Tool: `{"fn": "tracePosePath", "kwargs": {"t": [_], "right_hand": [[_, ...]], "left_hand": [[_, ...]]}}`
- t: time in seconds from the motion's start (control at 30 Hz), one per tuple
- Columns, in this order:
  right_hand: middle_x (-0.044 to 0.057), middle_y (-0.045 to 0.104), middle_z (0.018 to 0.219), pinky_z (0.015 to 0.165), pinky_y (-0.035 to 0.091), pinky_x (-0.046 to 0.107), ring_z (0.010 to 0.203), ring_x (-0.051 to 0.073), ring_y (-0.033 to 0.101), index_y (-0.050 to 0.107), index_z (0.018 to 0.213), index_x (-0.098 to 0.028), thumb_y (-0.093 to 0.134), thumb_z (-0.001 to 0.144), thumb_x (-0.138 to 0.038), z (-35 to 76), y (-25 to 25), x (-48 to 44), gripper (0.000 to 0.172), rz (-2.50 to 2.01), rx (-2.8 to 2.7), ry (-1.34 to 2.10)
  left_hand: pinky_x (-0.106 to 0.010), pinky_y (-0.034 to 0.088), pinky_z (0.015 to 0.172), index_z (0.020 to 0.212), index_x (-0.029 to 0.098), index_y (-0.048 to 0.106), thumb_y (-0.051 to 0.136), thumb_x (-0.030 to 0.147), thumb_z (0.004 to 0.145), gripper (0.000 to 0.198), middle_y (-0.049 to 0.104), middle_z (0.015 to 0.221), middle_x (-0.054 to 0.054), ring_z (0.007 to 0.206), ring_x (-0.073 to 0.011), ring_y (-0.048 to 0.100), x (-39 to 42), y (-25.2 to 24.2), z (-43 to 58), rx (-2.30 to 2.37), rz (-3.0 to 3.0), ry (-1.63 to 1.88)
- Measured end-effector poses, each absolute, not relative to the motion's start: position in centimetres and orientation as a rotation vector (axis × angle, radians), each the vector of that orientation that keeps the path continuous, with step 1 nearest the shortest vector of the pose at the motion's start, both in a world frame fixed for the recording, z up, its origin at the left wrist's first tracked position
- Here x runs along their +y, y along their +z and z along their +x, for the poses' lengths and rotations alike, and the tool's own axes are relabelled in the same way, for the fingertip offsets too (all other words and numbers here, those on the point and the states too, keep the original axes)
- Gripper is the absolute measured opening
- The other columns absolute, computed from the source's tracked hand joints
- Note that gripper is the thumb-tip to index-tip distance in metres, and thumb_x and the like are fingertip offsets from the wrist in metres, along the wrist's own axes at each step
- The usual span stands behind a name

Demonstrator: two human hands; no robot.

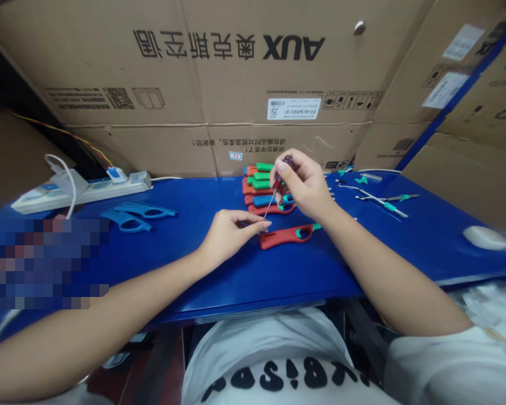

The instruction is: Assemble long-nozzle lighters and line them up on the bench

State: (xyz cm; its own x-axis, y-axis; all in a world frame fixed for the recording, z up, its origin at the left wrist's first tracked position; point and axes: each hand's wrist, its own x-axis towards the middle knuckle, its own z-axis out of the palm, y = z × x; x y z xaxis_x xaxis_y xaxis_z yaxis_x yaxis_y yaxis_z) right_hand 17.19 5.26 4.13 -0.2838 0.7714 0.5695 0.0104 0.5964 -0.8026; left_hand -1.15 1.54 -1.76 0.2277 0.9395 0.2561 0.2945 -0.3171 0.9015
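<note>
"Dark red-handled metal screwdriver [277, 184]: where is it?"

"Slanting above the glossy blue tabletop [257, 277], its handle held in the curled fingers of the right hand [302, 183]."

"And the left grip?"

"Narrow. Thumb and forefinger of the left hand [227, 234] come together at the shaft's lower end; whether they pinch it, I cannot tell. Just beside those fingertips lies a long red plastic lighter casing [280, 239]."

"Beyond it?"

"A row of red, blue and green plastic casings [265, 200]. Left, overlapping blue plastic casings [129, 210] near a white power strip [84, 195]; right, slim silvery metal rods [377, 199]. An upside-down 'AUX' marks the brown cardboard panel [227, 79] behind."
</note>
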Motion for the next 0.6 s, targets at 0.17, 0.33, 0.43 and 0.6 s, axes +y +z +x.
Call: {"fn": "tracePosePath", "kwargs": {"t": [0.17, 0.33, 0.43, 0.6], "right_hand": [[-0.001, 0.066, 0.079, 0.052, 0.053, 0.027, 0.055, 0.011, 0.059, 0.064, 0.113, -0.026, 0.07, 0.087, -0.057, 17.1, 4.0, 4.5, 0.042, -0.659, -1.742, 0.692], [0.001, 0.07, 0.089, 0.061, 0.058, 0.027, 0.065, 0.013, 0.067, 0.068, 0.117, -0.025, 0.065, 0.095, -0.044, 17.4, 3.6, 4.5, 0.029, -0.606, -1.828, 0.555], [0.003, 0.072, 0.098, 0.066, 0.06, 0.027, 0.072, 0.014, 0.07, 0.065, 0.123, -0.022, 0.06, 0.097, -0.04, 17.7, 3.5, 4.9, 0.032, -0.497, -1.935, 0.546], [0.003, 0.072, 0.091, 0.062, 0.059, 0.023, 0.07, 0.013, 0.071, 0.065, 0.117, -0.017, 0.063, 0.094, -0.029, 17.8, 2.9, 5.5, 0.025, -0.464, -2.0, 0.521]], "left_hand": [[-0.03, 0.058, 0.074, 0.084, 0.019, 0.083, 0.08, 0.042, 0.079, 0.024, 0.081, 0.085, -0.005, 0.079, -0.0229, 0.076, 1.5, -1.8, -1.0, 1.12, 1.761, 1.064], [-0.029, 0.057, 0.073, 0.086, 0.02, 0.083, 0.079, 0.045, 0.079, 0.026, 0.081, 0.085, -0.004, 0.079, -0.0221, 0.075, 1.5, -1.7, -1.1, 1.121, 1.814, 1.009], [-0.03, 0.055, 0.072, 0.084, 0.021, 0.083, 0.079, 0.046, 0.079, 0.026, 0.081, 0.085, -0.003, 0.078, -0.0214, 0.074, 1.9, -2.0, -1.3, 1.165, 1.891, 1.006], [-0.034, 0.057, 0.085, 0.097, 0.021, 0.08, 0.082, 0.049, 0.075, 0.036, 0.08, 0.101, -0.005, 0.09, -0.0233, 0.073, 2.4, -2.7, -1.5, 1.126, 1.993, 0.922]]}}
